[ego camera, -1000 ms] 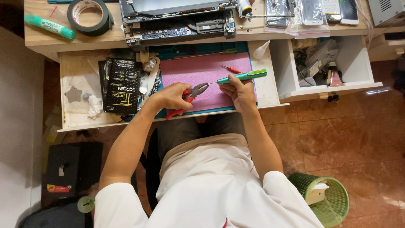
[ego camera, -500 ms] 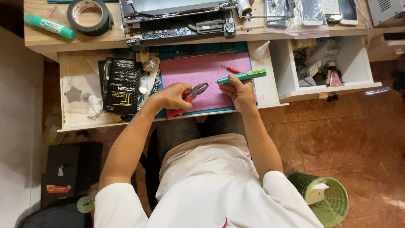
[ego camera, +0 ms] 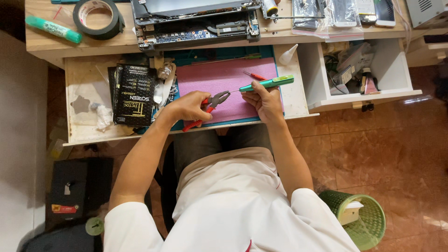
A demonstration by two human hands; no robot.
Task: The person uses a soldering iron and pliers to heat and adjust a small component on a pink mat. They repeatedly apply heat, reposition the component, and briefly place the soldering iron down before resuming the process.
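My left hand (ego camera: 189, 107) grips red-handled pliers (ego camera: 211, 103), their jaws pointing right over the pink mat (ego camera: 219, 77). My right hand (ego camera: 265, 101) holds a green screwdriver (ego camera: 268, 83) whose thin tip points left and meets the plier jaws. Both hands rest over the pull-out tray (ego camera: 84, 88) above my lap. A small red screwdriver (ego camera: 254, 75) lies on the mat just above the green one.
An opened laptop (ego camera: 196, 21) lies on the desk with a black tape roll (ego camera: 97, 17) and a green marker (ego camera: 52, 29) to its left. Black packets (ego camera: 134, 93) sit left of the mat. An open drawer (ego camera: 359, 70) is right. A green basket (ego camera: 361, 217) stands on the floor.
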